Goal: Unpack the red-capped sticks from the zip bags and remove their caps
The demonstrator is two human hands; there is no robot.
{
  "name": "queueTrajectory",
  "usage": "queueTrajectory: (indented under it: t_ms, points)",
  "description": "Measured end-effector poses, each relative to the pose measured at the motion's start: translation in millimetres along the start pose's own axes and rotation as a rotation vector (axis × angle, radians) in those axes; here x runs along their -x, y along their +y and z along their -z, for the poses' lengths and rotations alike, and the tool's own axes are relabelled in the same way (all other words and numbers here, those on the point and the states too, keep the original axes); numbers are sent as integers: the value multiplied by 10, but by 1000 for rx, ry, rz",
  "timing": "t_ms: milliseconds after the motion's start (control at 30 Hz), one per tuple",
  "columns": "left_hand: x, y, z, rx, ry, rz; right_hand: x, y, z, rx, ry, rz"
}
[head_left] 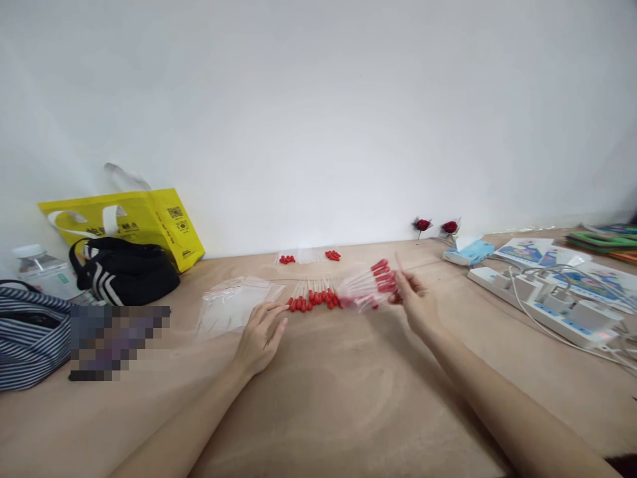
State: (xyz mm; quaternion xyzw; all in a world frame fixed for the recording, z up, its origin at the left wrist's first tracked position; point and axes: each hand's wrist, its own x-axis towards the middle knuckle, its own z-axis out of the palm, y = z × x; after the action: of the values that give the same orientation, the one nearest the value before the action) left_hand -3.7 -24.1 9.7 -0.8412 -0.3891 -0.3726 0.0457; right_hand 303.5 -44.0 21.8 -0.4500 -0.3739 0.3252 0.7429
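Note:
My right hand (415,302) is closed on the edge of a clear plastic bag (365,282), raised a little above the table. Red-tipped white sticks show inside the bag, blurred by motion. My left hand (261,335) lies on the table with its fingers stretched out and nothing plainly in them. Its fingertips are beside a row of loose red-tipped sticks (313,297), which lie with their red ends toward me. The bag partly covers the right end of this row. Left of the row, flat clear plastic bags (231,302) lie partly behind my left hand.
Two small bagged groups of red-tipped sticks (287,259) lie by the wall. A yellow bag (149,222), a black pouch (134,272) and a striped bag (34,338) stand left. On the right are a power strip (542,309), cables, a blue tissue pack (470,252) and printed sheets (527,250).

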Motion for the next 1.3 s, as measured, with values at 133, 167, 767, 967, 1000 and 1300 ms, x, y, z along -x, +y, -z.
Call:
queueTrajectory:
  t_ms: [133, 167, 767, 967, 1000, 1300]
  points:
    - [24, 111, -8, 178, -63, 134, 469, 35, -321, 63, -266, -399]
    - [32, 144, -7, 222, -88, 160, 556, 65, -382, 79, -289, -493]
    - [-3, 443, 34, 316, -503, -52, 532, 124, -269, 329, -737, -711]
    - [-146, 555, -173, 266, -384, -209, 571, 140, -313, 408, -735, -672]
    - [-167, 565, -214, 248, -362, -253, 571, 137, -317, 418, -734, -678]
    - [-310, 559, -390, 113, -269, -616, 572, 209, -305, 301, -669, -691]
